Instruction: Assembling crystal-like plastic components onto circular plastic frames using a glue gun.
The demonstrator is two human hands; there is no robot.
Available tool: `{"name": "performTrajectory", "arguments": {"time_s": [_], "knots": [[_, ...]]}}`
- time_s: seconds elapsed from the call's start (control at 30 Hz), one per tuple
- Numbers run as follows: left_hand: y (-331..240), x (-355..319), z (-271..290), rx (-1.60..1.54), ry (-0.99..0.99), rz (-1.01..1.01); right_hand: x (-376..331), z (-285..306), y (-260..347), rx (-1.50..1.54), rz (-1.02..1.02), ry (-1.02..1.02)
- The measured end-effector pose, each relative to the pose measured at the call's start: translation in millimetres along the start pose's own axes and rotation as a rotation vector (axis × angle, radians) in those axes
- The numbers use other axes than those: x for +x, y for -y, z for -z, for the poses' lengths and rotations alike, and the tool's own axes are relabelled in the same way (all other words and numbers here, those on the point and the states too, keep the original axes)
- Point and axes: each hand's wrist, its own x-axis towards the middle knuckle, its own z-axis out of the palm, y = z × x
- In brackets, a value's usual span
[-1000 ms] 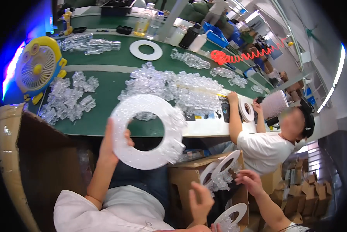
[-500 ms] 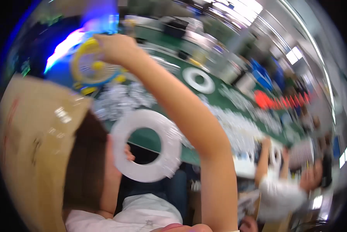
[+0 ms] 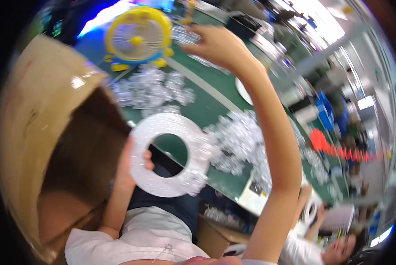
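Head view, lower middle of the frame: the left hand (image 3: pixel 129 165) grips a flat white ring (image 3: pixel 169 154) by its left edge, thumb over the front face near the hole, the other fingers hidden behind it. Clear plastic bits cling along the ring's right and lower rim. The ring hangs in front of the dark lap, just short of the green table (image 3: pixel 206 106). To the left, an open cardboard box (image 3: pixel 43 128) fills the frame's side. Beyond the ring, heaps of clear plastic pieces (image 3: pixel 237 141) lie on the table. The right arm stretches up the middle; the right hand (image 3: pixel 215 42), fingers loosely curled and blurred, holds nothing I can make out, near a yellow fan (image 3: pixel 138 37) at upper left. Another person sits at lower right.
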Motion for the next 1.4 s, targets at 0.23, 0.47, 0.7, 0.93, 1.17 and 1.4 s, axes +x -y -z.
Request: {"name": "performTrajectory", "arguments": {"time_s": [0.23,0.47,0.7,0.93,1.17,1.4], "knots": [[-9.0,20.8,-14.2,0.180,-0.028,-0.144,-285.0,19.0,-177.2,-0.326,-0.956,0.399],[-14.0,32.5,-22.2,0.237,-0.052,-0.198,-348.5,-30.8,-184.0,-0.357,-1.107,0.779],[-18.4,39.3,-24.8,0.251,-0.146,-0.190,-342.6,-32.6,-184.7,-0.335,-1.143,0.653],[-23.8,38.3,-23.8,0.274,-0.156,-0.213,-337.6,1.1,-206.9,-0.266,-1.264,0.456],[-36.9,28.4,-14.2,0.154,-0.111,-0.286,-126.4,51.1,-165.4,-0.389,-0.133,-0.087],[-27.7,19.3,-24.0,0.152,-0.160,-0.248,-129.3,-35.0,-215.1,-0.319,-0.025,0.085]]}}
